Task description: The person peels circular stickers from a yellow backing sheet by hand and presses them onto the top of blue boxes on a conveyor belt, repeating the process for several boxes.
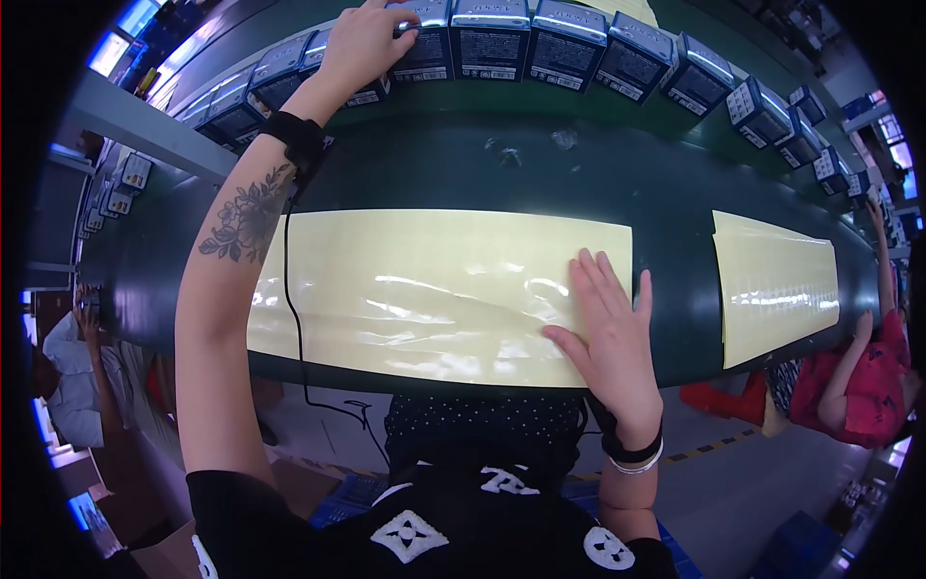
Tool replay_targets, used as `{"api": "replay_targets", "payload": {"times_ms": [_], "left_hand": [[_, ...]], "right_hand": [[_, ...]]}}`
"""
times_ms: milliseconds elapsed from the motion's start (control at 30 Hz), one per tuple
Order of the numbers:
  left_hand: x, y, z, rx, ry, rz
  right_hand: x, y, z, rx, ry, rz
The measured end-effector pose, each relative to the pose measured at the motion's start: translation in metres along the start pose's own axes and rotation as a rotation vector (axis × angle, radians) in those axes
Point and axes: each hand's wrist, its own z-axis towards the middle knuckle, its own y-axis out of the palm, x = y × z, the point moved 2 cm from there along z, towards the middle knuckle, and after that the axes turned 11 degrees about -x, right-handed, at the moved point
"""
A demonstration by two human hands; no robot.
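At the far left, a group of small boxes (128, 174) stands on the green work surface (434, 164), with a co-worker in pale clothing (69, 362) near the edge below them. Further in, a curved row of blue boxes (280, 75) begins along the far side. Their visible sides are shut, so what they hold is hidden.

The left arm stretches up and away, nearly straight, a black band (296, 141) around its wrist. The left hand (362, 46) reaches over the row at the upper edge, fingers bent and the thumb tip by a blue box (422, 56). Part of the hand is cut off, so I cannot tell whether it is clamped on that box or only touching it.

From the wrist, a black cable (300, 333) runs down across a long yellow sheet (424, 275), which lies in front of the person, its surface glossy and wrinkled. The right hand (614, 333) rests palm down on the sheet's right end, fingers pointing away and thumb spread apart from them, closed around nothing.

Further right lies a second yellow sheet (776, 289), well apart from the first. Beyond it, more closed boxes (760, 113) follow the curve, and a co-worker in red (858, 396) sits at the near edge.
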Motion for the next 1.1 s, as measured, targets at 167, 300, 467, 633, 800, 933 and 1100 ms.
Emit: {"api": "replay_targets", "payload": {"times_ms": [167,300,467,633,800,933,1100], "left_hand": [[0.007,0.002,0.004,-0.536,-0.7,0.69],[0.084,0.052,0.0,-0.414,-0.251,1.024],[0.248,0.083,-0.013,-1.025,-0.45,0.023],[0.265,0.098,-0.06,-0.829,-0.459,0.059],[0.264,0.099,-0.051,-0.79,-0.546,-0.073],[0.252,0.108,-0.049,-0.795,-0.485,-0.118],[0.252,0.118,-0.055,-0.786,-0.389,-0.076]], "right_hand": [[0.015,0.003,-0.002,0.026,-0.053,0.025],[0.021,0.006,-0.006,0.117,-0.052,-0.008],[0.027,0.006,-0.01,0.099,-0.032,0.052],[0.018,-0.004,-0.011,0.071,0.022,-0.098],[0.001,-0.012,-0.002,0.029,-0.026,-0.157],[0.014,0.005,0.001,-0.015,-0.076,-0.075],[0.022,0.008,-0.002,-0.005,-0.102,-0.038]]}}
